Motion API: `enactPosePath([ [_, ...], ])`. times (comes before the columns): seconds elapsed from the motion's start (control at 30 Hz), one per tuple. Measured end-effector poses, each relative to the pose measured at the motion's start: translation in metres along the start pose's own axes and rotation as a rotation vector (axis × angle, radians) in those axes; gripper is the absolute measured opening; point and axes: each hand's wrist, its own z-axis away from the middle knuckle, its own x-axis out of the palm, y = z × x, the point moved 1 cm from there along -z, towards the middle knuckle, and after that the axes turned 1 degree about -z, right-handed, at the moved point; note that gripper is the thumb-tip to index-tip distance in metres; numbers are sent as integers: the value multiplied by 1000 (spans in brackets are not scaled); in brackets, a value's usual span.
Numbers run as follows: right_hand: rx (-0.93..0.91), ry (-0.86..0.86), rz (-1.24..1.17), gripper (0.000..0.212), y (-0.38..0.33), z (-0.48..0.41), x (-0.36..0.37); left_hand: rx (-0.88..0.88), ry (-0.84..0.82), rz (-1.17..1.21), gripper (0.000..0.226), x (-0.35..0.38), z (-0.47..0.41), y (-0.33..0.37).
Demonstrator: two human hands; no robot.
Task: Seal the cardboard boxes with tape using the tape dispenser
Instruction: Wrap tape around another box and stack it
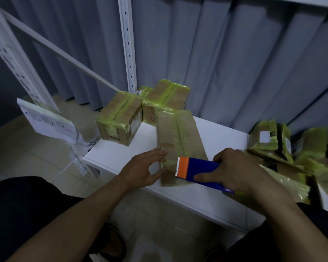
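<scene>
Dispenser (pixel 199 170) was blue with an orange tip, boxes (pixel 178 140) were plain brown cardboard with yellow-green tape stripes, table (pixel 216 137) white, curtain (pixel 235 53) grey-blue, and the paper sign (pixel 49 121) white with dark handwriting.

One head-worn wide-angle view looks forward and down, close over the white table (pixel 216 133)

A long flat cardboard box (pixel 178 140) lies on the white table (pixel 222 137), its near end at the table's front edge, with yellowish tape along its top. The blue tape dispenser (pixel 197 170), with an orange toothed blade end, rests across this near end. Two taped boxes (pixel 119 118) (pixel 167 99) stand behind it. More taped, crumpled boxes (pixel 273 140) lie in a pile at the right.
</scene>
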Motion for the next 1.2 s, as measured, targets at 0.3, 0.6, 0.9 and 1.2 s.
enactPosePath([
  [0.3, 2, -56, 93, 80, 1, -20, 3, -20, -53, 12, 57, -19, 9, -2],
  [0.6, -7, -91, 115, 84, 2, -36, 9, 86, -133, -194, 54, -16, 14, 7],
  [0.9, -209, -129, -165, 62, 23, -15, 6, 37, 28, -63, 32, -9, 6, 6],
  [1.2, -450, 54, -318, 67, 18, -3, 40, -53, 22, 72, 27, -24, 15, -17],
])
